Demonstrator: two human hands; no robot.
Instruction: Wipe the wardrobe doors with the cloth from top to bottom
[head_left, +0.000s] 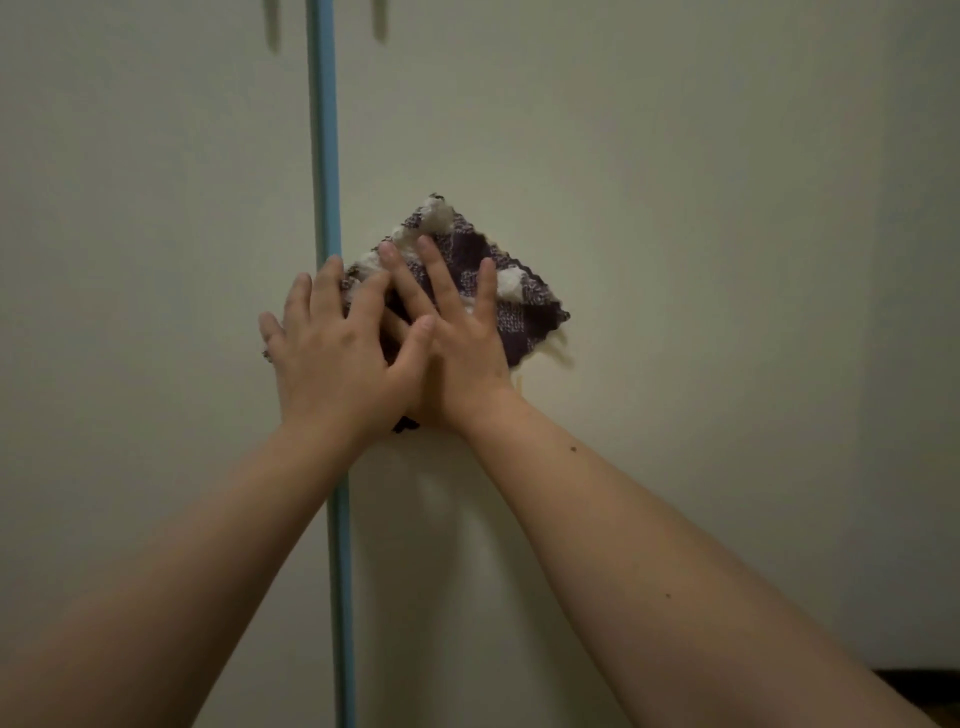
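My right hand (462, 338) presses the cloth (524, 301) flat, fingers spread, against the right door (675, 234) beside the blue strip (323, 156); my left hand (332, 358) overlaps it, uncurled; my stroke should run downward.

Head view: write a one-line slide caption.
The left hand and right hand press a checked cloth flat against the right wardrobe door, beside the blue centre strip.

Dim greenish light, soft focus, faint shadows, bowed wide-angle edges
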